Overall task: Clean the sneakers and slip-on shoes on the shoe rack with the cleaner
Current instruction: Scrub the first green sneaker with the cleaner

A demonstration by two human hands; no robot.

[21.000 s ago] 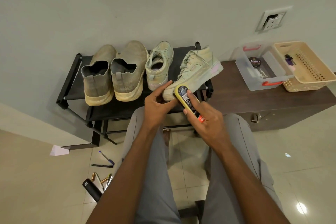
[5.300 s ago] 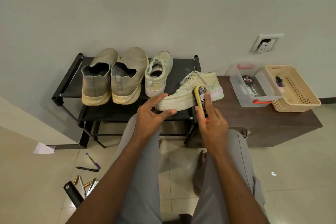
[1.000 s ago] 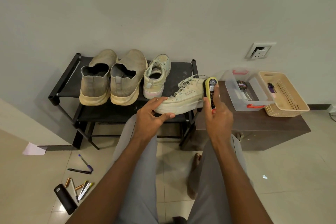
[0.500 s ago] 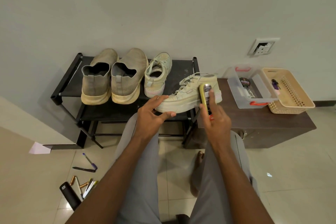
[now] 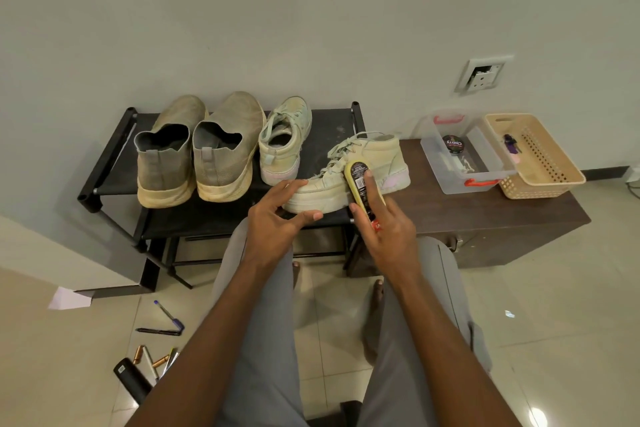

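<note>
Head view looks down on your black shoe rack (image 5: 114, 156), which stands against the wall. On the rack's top shelf, at its right end, a pale sneaker (image 5: 377, 163) lies crosswise with its toe toward the rack's middle and its heel reaching past the rack's right post. Your left hand (image 5: 277, 218) steadies that sneaker at the toe, fingers laid on top and thumb stretched along the sole edge. Your right hand (image 5: 384, 229) grips the yellow cleaner (image 5: 360, 184), fingers wrapped round its lower part and forefinger lying straight along its black label; the cleaner's upper end is pressed against the sneaker's side, just in front of the heel. Further back on the same shelf, near the rack's middle, a second pale sneaker (image 5: 284, 142) points toe to the wall. Filling the rack's left half, two grey slip-on shoes (image 5: 194, 156) sit side by side, heels toward you. Right of the rack a dark low cabinet (image 5: 502, 218) carries a clear box (image 5: 453, 180) and a beige basket (image 5: 547, 170). On the floor left of the rack's foot lie pens (image 5: 166, 322) and batteries (image 5: 149, 357)
</note>
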